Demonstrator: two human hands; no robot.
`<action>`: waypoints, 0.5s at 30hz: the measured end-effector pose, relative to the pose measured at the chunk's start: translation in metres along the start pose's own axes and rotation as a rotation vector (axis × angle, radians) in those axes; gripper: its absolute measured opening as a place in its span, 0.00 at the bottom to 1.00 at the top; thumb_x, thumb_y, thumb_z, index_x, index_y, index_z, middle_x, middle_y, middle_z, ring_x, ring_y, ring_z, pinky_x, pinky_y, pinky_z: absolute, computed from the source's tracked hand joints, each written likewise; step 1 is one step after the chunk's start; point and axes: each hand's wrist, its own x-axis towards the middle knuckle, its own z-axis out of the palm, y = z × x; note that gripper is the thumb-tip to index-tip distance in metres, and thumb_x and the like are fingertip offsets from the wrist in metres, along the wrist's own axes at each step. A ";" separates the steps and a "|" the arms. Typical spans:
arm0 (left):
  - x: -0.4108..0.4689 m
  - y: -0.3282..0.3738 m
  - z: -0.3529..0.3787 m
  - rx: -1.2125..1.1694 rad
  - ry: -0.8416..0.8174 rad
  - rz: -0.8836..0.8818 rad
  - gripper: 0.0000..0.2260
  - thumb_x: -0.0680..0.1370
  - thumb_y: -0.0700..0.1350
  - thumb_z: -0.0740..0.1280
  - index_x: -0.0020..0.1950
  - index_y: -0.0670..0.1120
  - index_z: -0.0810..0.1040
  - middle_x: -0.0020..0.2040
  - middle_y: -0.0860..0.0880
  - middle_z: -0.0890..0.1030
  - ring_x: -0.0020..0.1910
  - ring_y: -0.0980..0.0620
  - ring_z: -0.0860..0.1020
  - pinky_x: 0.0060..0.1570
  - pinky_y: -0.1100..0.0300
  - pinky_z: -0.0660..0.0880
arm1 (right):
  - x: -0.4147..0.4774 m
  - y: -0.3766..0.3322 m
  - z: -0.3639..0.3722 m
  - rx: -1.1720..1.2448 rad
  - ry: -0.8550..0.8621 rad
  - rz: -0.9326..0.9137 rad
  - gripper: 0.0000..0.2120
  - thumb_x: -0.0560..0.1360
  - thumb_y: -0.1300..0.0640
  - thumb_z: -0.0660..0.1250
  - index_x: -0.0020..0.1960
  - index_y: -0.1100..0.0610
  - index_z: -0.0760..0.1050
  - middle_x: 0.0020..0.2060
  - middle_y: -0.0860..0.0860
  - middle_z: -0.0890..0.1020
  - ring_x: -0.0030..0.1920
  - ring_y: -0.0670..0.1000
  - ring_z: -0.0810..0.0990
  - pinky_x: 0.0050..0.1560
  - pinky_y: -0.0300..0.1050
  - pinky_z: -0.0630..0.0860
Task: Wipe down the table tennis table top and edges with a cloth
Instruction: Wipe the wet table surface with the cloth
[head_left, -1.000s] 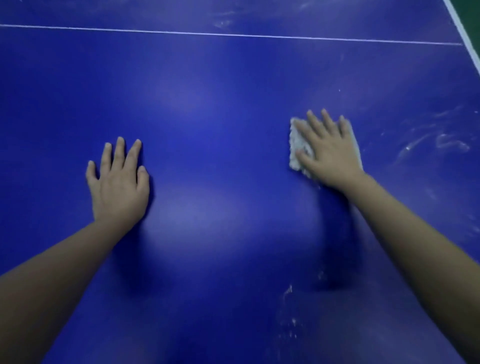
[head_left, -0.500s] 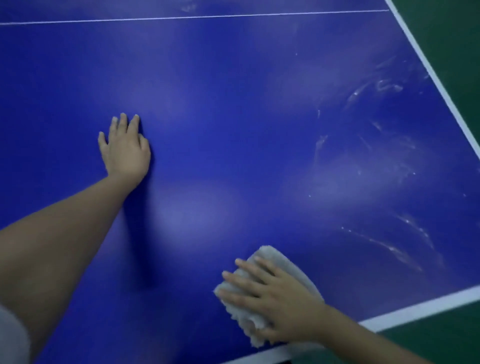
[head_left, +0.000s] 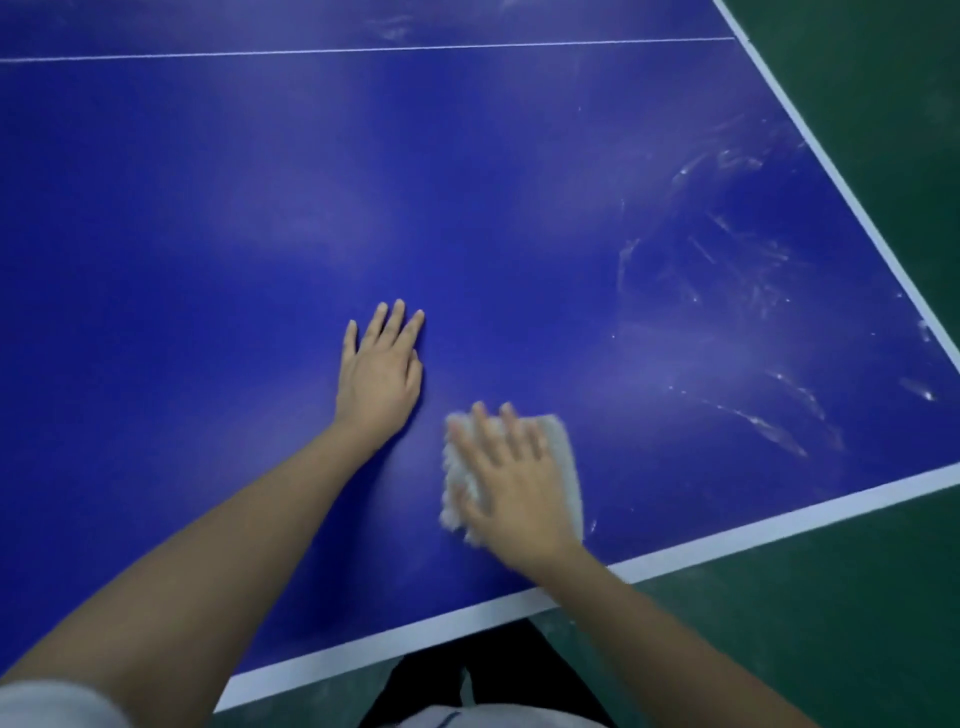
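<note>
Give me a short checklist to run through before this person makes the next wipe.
1. The right hand lies flat on the cloth: ok.
2. The cloth rests on the table top: ok.
3. The left hand is apart from the cloth: ok.
4. The white smears on the right are wiped off: not ok.
5. The near edge stripe is clean: cannot tell.

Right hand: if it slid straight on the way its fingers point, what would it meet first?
Likely the left hand: the right hand, flat on the cloth, points forward and slightly left, so its thumb side might brush it. Otherwise only bare table.
</note>
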 end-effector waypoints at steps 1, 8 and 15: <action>0.000 0.000 0.000 0.010 0.004 0.002 0.22 0.81 0.44 0.52 0.76 0.47 0.59 0.76 0.47 0.58 0.76 0.49 0.53 0.72 0.48 0.46 | -0.013 -0.014 0.003 -0.013 -0.048 -0.109 0.30 0.73 0.43 0.53 0.74 0.47 0.62 0.71 0.50 0.68 0.71 0.56 0.67 0.68 0.57 0.64; -0.004 0.005 -0.001 0.040 0.006 -0.022 0.22 0.81 0.44 0.52 0.76 0.47 0.58 0.76 0.47 0.57 0.76 0.49 0.52 0.73 0.46 0.47 | -0.049 0.001 0.013 -0.046 -0.210 -0.631 0.30 0.76 0.44 0.60 0.76 0.42 0.55 0.77 0.47 0.55 0.77 0.52 0.49 0.73 0.51 0.35; -0.003 0.007 -0.003 0.058 0.011 -0.023 0.22 0.81 0.45 0.51 0.76 0.46 0.58 0.76 0.46 0.58 0.76 0.48 0.53 0.73 0.46 0.48 | -0.080 0.124 -0.007 0.077 -0.054 0.180 0.30 0.71 0.39 0.44 0.73 0.37 0.44 0.74 0.41 0.48 0.77 0.52 0.50 0.73 0.45 0.40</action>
